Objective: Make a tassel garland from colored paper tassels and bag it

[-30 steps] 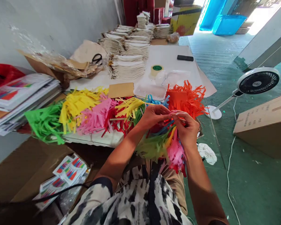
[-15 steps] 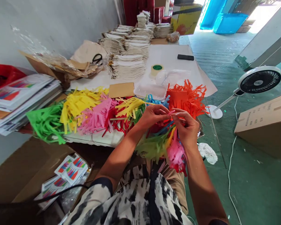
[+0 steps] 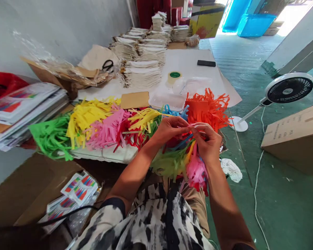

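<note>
My left hand (image 3: 173,129) and my right hand (image 3: 206,138) meet at the table's front edge, fingertips pinched together on a pink tissue paper tassel (image 3: 196,170). Its top end shows between the fingers, while pink fringe hangs below my right hand. Beneath my hands droops light green fringe (image 3: 170,162), with yellow and blue strips beside it. Along the table edge lie green fringe (image 3: 53,133), yellow fringe (image 3: 90,116), pink fringe (image 3: 108,128) and red fringe (image 3: 135,137). Orange-red fringe (image 3: 207,109) rests just behind my right hand.
Behind the fringes are a cardboard piece (image 3: 135,100), a clear plastic tray (image 3: 167,101), a tape roll (image 3: 174,76) and a black bar-shaped object (image 3: 206,63). Stacks of white bundles (image 3: 143,73) stand along the wall. Scissors (image 3: 107,65) lie left; a fan (image 3: 288,91) and carton (image 3: 294,139) stand right.
My fingertips have shifted very slightly at the pink paper, with less of its end showing between them. Everything else stays in place.
</note>
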Demonstrator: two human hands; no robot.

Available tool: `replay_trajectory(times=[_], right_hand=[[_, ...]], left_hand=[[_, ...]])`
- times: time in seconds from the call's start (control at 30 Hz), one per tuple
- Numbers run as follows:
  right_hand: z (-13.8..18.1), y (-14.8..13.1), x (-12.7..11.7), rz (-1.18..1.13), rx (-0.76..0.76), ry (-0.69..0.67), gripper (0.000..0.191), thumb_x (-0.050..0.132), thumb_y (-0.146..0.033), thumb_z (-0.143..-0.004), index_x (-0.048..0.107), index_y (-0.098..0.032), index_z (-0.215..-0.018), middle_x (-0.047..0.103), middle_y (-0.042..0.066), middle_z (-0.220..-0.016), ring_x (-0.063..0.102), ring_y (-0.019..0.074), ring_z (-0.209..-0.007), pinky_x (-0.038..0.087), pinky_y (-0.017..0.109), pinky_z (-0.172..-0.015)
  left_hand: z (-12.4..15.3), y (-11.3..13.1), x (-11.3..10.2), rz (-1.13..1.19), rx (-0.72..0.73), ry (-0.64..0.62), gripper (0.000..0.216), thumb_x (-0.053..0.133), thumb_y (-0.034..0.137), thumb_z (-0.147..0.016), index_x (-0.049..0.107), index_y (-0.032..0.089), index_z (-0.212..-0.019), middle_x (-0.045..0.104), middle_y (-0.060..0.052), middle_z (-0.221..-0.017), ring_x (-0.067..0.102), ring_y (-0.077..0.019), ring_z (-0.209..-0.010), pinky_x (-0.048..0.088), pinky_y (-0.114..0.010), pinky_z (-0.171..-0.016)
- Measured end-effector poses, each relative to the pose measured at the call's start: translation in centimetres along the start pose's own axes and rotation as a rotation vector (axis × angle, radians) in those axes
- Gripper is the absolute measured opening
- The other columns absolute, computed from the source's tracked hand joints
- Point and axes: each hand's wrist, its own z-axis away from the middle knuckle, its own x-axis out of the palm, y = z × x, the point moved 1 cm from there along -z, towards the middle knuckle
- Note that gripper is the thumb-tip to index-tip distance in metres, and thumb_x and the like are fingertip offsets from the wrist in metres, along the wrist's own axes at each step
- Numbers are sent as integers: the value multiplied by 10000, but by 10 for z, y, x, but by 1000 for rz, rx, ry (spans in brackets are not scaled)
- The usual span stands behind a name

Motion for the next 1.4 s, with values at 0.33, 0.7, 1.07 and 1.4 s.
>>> replay_trajectory(times=[0.33,0.7,1.07,1.4], right_hand=[[1,3,-1,-102,18,-81,132,752,-367,-941,738,-242,-902,732,36,-1049,737,162,-897,629,278,-729],[-2,6,-3,-153,17,-53,148,760,-382,-931,719,-246,-889,724,35,-1019,739,179,-913,628,295,-742],[2,18,-2,-112,89,-54,183,774,-421,-906,744,-240,-898,756,23,-1026,699,145,-806,597,254,-689],[1,16,-2,-83,51,-77,178,752,-417,-927,741,-241,-900,743,30,-1013,706,158,-863,593,261,-698]], left_hand=[[5,5,-6,108,-69,-43,370,915,444,-732,704,152,-814,642,30,-647,529,-54,-520,407,-197,-508],[13,9,-8,11,-41,-55,435,879,516,-768,709,144,-917,679,1,-715,586,-73,-554,454,-201,-529],[10,5,2,-69,91,6,448,839,566,-810,668,157,-874,637,19,-717,563,-63,-532,446,-205,-502],[11,7,5,-189,87,98,354,707,530,-935,574,203,-951,660,15,-750,625,-103,-521,456,-231,-516]])
